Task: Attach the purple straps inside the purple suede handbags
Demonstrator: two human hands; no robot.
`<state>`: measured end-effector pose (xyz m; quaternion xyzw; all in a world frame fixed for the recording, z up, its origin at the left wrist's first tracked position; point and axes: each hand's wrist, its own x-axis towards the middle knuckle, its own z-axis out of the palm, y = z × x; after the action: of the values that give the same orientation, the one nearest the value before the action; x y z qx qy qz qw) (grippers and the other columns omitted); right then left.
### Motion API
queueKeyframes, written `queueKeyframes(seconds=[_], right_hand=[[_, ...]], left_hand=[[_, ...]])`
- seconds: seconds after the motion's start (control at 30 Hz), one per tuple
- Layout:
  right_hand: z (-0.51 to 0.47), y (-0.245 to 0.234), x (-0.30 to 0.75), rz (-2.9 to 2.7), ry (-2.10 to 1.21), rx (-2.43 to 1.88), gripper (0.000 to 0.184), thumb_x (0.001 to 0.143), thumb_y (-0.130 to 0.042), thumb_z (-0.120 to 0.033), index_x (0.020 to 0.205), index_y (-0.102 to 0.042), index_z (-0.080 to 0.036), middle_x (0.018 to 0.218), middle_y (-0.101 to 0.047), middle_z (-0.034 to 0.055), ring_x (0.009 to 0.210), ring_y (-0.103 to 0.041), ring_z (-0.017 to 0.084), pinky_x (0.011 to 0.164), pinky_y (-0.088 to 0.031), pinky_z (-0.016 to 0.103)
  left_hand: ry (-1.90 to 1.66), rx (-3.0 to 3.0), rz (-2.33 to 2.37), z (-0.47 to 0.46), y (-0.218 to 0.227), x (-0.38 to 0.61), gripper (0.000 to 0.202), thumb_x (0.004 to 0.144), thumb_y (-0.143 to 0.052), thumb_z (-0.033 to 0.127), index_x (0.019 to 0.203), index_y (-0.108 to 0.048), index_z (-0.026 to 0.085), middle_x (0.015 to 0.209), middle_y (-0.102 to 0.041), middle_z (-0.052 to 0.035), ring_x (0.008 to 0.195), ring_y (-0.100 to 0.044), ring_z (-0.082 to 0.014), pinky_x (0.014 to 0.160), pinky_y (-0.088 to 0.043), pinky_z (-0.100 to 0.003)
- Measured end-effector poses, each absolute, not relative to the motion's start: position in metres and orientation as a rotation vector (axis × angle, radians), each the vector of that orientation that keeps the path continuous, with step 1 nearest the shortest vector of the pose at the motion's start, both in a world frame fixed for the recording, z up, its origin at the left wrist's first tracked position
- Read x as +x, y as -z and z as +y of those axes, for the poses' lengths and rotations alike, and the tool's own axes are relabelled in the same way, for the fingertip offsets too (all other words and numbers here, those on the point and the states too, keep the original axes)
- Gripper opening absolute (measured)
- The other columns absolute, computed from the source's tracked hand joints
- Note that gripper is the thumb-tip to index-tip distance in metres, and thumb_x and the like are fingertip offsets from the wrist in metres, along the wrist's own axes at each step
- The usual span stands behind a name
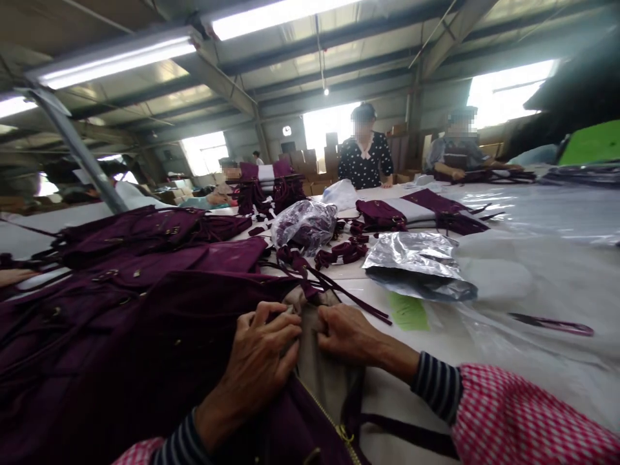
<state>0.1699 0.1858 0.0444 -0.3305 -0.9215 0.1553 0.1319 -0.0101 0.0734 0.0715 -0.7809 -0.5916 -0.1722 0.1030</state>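
Note:
A dark purple suede bag [159, 349] lies in front of me with its beige lining [320, 374] pulled out and a brass zipper [334, 426] along the opening. My left hand [261, 355] pinches the lining at its left edge, fingers closed on the fabric. Just to the right, my right hand [346, 332] grips the same lining, knuckles up. Both hands sit close together, almost touching. Thin purple straps [339, 290] trail from the bag's top across the white table [533, 284].
More purple bags [145, 239] are piled at the left. A clear sack of purple parts [305, 223], a silver plastic bag [416, 258], a green slip [407, 311] and a loose strap [552, 323] lie on the table. Two people [365, 155] work at the far side.

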Motion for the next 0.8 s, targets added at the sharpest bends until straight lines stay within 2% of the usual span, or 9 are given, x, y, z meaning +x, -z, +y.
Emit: queueKeyframes(seconds=[0.1, 0.23, 0.33, 0.5, 0.67, 0.73, 0.8], right_hand=[[0.185, -0.043, 0.169, -2.644, -0.549, -0.958, 0.005, 0.082, -0.061, -0.021, 0.086, -0.062, -0.018, 0.076, -0.065, 0.0017, 0.069, -0.057, 0.015, 0.059, -0.031, 0.025], [0.180, -0.037, 0.170, -2.549, -0.624, -0.923, 0.009, 0.079, -0.058, -0.011, 0.085, -0.060, -0.018, 0.072, -0.060, -0.0016, 0.067, -0.053, 0.013, 0.062, -0.031, 0.025], [0.166, -0.042, 0.179, -2.574, -0.643, -0.807, 0.011, 0.078, -0.057, -0.008, 0.079, -0.053, -0.019, 0.070, -0.053, -0.0040, 0.066, -0.047, 0.012, 0.062, -0.029, 0.025], [0.134, -0.057, 0.206, -2.713, -1.047, -0.576, 0.019, 0.083, -0.057, -0.010, 0.073, -0.044, -0.020, 0.065, -0.041, -0.0085, 0.058, -0.037, 0.008, 0.054, -0.026, 0.022], [0.121, -0.057, 0.216, -2.613, -1.140, -0.614, 0.015, 0.087, -0.060, -0.012, 0.077, -0.051, -0.020, 0.070, -0.047, -0.0081, 0.062, -0.044, 0.008, 0.058, -0.033, 0.019], [0.126, -0.058, 0.220, -2.622, -1.010, -0.597, 0.010, 0.089, -0.062, -0.013, 0.083, -0.057, -0.020, 0.080, -0.056, -0.0061, 0.073, -0.052, 0.009, 0.068, -0.039, 0.019], [0.139, -0.058, 0.229, -2.646, -0.735, -0.670, 0.006, 0.092, -0.061, -0.015, 0.089, -0.061, -0.020, 0.093, -0.061, -0.0018, 0.086, -0.057, 0.012, 0.078, -0.042, 0.022]], left_hand=[[0.542, -2.348, -1.753, 0.073, -0.070, -0.007, 0.013, 0.094, -0.063, 0.023, 0.102, -0.073, 0.027, 0.120, -0.074, 0.0005, 0.124, -0.049, -0.0279, 0.096, -0.033, -0.050], [0.587, -2.374, -1.763, 0.074, -0.067, -0.008, 0.015, 0.094, -0.063, 0.022, 0.106, -0.070, 0.029, 0.119, -0.073, 0.0030, 0.125, -0.047, -0.0263, 0.098, -0.029, -0.051], [0.583, -2.395, -1.773, 0.074, -0.066, -0.008, 0.015, 0.094, -0.062, 0.022, 0.107, -0.068, 0.029, 0.116, -0.073, 0.0026, 0.126, -0.046, -0.0265, 0.098, -0.028, -0.052], [0.519, -2.469, -1.708, 0.072, -0.061, -0.009, 0.018, 0.098, -0.062, 0.025, 0.112, -0.066, 0.035, 0.115, -0.070, 0.0040, 0.130, -0.043, -0.0259, 0.100, -0.025, -0.052], [0.564, -2.511, -1.409, 0.076, -0.042, -0.012, 0.026, 0.094, -0.069, 0.026, 0.115, -0.065, 0.040, 0.124, -0.069, 0.0062, 0.136, -0.039, -0.0247, 0.112, -0.009, -0.055], [0.612, -2.497, -1.367, 0.081, -0.034, -0.014, 0.022, 0.092, -0.070, 0.026, 0.111, -0.066, 0.037, 0.118, -0.071, 0.0057, 0.134, -0.042, -0.0242, 0.113, -0.009, -0.053], [0.622, -2.477, -1.370, 0.085, -0.028, -0.016, 0.021, 0.092, -0.068, 0.023, 0.109, -0.066, 0.036, 0.114, -0.073, 0.0045, 0.132, -0.044, -0.0241, 0.111, -0.012, -0.052]])
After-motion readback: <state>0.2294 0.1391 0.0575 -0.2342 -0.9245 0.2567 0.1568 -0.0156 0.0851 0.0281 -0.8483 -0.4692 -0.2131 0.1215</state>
